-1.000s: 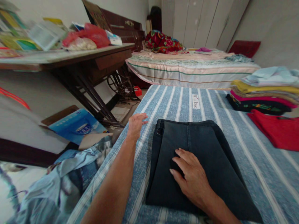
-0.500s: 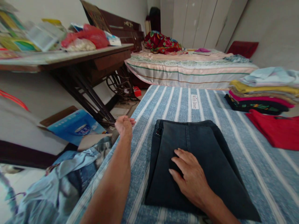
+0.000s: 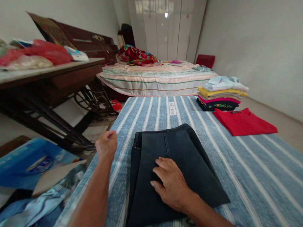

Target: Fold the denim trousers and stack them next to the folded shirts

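Note:
Dark trousers, folded into a flat bundle, lie on the blue and white striped bed cover, with the waistband on the far side. My right hand rests palm down on the trousers, its fingers slightly bent and apart; it does not grip the cloth. At the left edge of the bed, apart from the trousers, my left hand is raised with its fingers curled in and pressed together. Whether anything is inside them is hidden.
A red folded shirt and a stack of folded clothes sit on the right. To the left stand a sewing-machine table and a blue box, with loose denim clothes below. Beyond is another bed.
The view has swung right, so everything appears further left. My left hand's fingers have curled in more. My right hand stays on the trousers; their waistband's right corner looks slightly lifted.

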Action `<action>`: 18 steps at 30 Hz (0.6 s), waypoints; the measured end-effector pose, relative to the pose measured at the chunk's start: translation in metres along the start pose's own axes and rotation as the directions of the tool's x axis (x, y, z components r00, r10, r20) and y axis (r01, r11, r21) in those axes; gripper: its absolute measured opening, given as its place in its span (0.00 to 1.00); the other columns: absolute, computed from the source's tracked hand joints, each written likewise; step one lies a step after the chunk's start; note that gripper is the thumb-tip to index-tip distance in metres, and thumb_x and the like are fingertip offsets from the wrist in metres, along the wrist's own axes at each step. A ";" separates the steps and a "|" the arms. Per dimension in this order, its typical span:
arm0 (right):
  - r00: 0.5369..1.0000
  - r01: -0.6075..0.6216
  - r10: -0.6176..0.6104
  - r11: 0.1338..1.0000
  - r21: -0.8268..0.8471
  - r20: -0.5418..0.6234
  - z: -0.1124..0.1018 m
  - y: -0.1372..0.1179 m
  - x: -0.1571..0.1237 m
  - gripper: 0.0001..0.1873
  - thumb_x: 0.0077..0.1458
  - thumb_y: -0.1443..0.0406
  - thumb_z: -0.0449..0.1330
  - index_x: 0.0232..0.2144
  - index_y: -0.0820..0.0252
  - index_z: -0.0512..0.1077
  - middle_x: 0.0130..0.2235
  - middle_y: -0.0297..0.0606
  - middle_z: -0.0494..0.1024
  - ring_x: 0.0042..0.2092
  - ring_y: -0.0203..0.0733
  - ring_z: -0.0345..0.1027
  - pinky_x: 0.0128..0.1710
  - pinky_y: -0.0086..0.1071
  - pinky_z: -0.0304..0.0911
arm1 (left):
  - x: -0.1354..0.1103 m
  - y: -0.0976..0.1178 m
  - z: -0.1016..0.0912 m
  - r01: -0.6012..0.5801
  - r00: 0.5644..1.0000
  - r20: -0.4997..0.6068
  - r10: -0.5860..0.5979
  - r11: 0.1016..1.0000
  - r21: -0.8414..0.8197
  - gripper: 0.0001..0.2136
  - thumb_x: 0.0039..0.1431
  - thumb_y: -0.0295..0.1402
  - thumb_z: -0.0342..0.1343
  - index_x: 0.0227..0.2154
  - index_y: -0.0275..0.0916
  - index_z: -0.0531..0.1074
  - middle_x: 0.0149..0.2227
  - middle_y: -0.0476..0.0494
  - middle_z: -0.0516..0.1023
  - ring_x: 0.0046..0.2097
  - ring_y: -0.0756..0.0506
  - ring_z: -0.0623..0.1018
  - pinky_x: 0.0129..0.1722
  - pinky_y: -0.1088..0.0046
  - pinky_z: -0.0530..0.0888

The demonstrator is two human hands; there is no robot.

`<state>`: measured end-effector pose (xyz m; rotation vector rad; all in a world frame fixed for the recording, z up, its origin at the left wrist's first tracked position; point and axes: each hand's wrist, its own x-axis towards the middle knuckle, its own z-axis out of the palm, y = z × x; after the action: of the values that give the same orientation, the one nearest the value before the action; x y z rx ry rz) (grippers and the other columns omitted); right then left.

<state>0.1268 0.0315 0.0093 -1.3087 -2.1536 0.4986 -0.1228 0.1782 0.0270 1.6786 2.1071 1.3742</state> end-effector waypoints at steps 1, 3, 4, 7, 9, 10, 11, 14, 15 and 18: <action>1.000 0.004 -0.004 1.000 0.002 -0.002 0.000 0.000 0.000 0.11 0.52 0.63 0.60 0.39 0.59 0.73 0.54 0.42 0.70 0.57 0.47 0.59 0.59 0.43 0.51 | -0.007 0.012 0.003 -0.043 0.999 0.021 0.043 0.999 0.011 0.07 0.49 0.34 0.49 0.28 0.38 0.70 0.32 0.44 0.76 0.40 0.40 0.75 0.45 0.60 0.72; 1.000 0.018 -0.018 1.000 0.001 -0.004 0.000 0.000 0.001 0.12 0.52 0.62 0.61 0.39 0.60 0.73 0.53 0.43 0.70 0.57 0.47 0.59 0.59 0.42 0.51 | -0.027 0.039 0.010 -0.183 0.977 0.109 0.181 0.983 0.012 0.09 0.51 0.35 0.49 0.31 0.39 0.73 0.41 0.43 0.77 0.46 0.41 0.75 0.49 0.64 0.70; 1.000 0.022 -0.022 1.000 -0.001 -0.005 0.000 0.000 0.001 0.12 0.52 0.62 0.61 0.39 0.60 0.73 0.53 0.43 0.70 0.56 0.47 0.59 0.59 0.42 0.51 | -0.038 0.053 0.014 -0.313 0.935 0.185 0.304 0.949 0.022 0.11 0.54 0.35 0.48 0.34 0.38 0.73 0.46 0.41 0.75 0.49 0.42 0.74 0.51 0.64 0.69; 1.000 0.025 -0.025 1.000 -0.001 -0.009 -0.001 0.001 0.002 0.13 0.52 0.62 0.61 0.40 0.61 0.73 0.52 0.44 0.70 0.55 0.47 0.59 0.58 0.41 0.52 | -0.071 0.081 0.028 -0.631 0.738 0.360 0.571 0.773 0.067 0.16 0.60 0.34 0.42 0.43 0.37 0.73 0.54 0.38 0.70 0.56 0.42 0.68 0.58 0.61 0.63; 1.000 0.020 -0.019 1.000 0.013 -0.013 -0.001 0.002 0.004 0.13 0.51 0.61 0.62 0.39 0.61 0.73 0.50 0.43 0.72 0.54 0.46 0.60 0.56 0.40 0.53 | -0.085 0.087 0.037 -0.733 0.644 0.461 0.610 0.665 0.144 0.18 0.62 0.35 0.41 0.48 0.35 0.71 0.58 0.36 0.66 0.60 0.40 0.63 0.59 0.56 0.59; 1.000 0.017 -0.016 0.999 0.027 -0.018 -0.001 0.003 0.005 0.13 0.50 0.62 0.62 0.38 0.60 0.73 0.48 0.42 0.73 0.53 0.45 0.62 0.55 0.39 0.55 | -0.089 0.087 0.041 -0.761 0.617 0.508 0.602 0.622 0.187 0.19 0.62 0.36 0.41 0.50 0.35 0.69 0.59 0.35 0.65 0.61 0.38 0.61 0.59 0.53 0.58; 1.000 0.016 -0.015 0.999 0.044 -0.024 -0.001 0.003 0.006 0.12 0.49 0.62 0.63 0.37 0.59 0.74 0.46 0.41 0.74 0.51 0.44 0.63 0.53 0.38 0.56 | -0.092 0.084 0.044 -0.778 0.599 0.547 0.584 0.587 0.225 0.20 0.62 0.37 0.42 0.51 0.34 0.68 0.60 0.34 0.63 0.62 0.37 0.60 0.59 0.51 0.58; 0.998 0.031 -0.025 0.995 0.100 -0.061 -0.001 0.004 0.010 0.08 0.47 0.63 0.64 0.32 0.58 0.74 0.39 0.36 0.76 0.46 0.40 0.67 0.49 0.34 0.58 | -0.091 0.073 0.052 -0.807 0.568 0.615 0.547 0.517 0.286 0.21 0.62 0.39 0.42 0.54 0.35 0.66 0.61 0.34 0.61 0.63 0.36 0.58 0.58 0.50 0.59; 0.997 0.038 -0.029 0.992 0.119 -0.073 -0.002 0.003 0.011 0.06 0.47 0.64 0.64 0.31 0.58 0.74 0.38 0.34 0.76 0.44 0.39 0.67 0.49 0.32 0.59 | -0.089 0.070 0.054 -0.813 0.563 0.622 0.545 0.500 0.298 0.22 0.62 0.40 0.42 0.54 0.35 0.66 0.61 0.34 0.60 0.63 0.36 0.58 0.58 0.50 0.59; 0.995 0.023 -0.003 0.981 0.195 -0.104 -0.011 0.004 0.014 0.01 0.50 0.67 0.61 0.29 0.57 0.74 0.34 0.31 0.77 0.38 0.35 0.69 0.43 0.27 0.61 | -0.086 0.068 0.056 -0.823 0.558 0.624 0.547 0.463 0.330 0.22 0.62 0.40 0.42 0.55 0.35 0.66 0.61 0.34 0.60 0.63 0.36 0.58 0.57 0.50 0.59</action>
<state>0.1314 0.0463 0.0193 -1.1850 -1.9724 0.6079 -0.0084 0.1372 0.0057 3.0284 1.6560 0.2099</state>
